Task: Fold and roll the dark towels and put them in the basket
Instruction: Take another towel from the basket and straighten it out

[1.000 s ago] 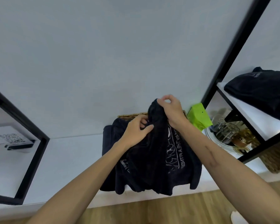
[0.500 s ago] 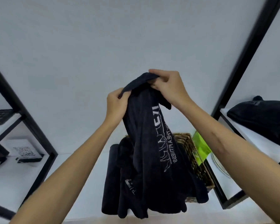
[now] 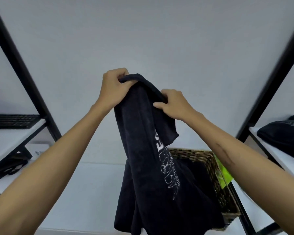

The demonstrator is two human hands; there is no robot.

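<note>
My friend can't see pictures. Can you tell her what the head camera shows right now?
Two bare hands hold a dark towel up by its top edge, the left hand and right hand both gripping it. It hangs in front of a woven basket on a white shelf.

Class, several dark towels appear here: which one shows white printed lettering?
The dark towel hanging from both hands, left hand and right hand. The folded one on the right shelf shows no clear print.
</note>
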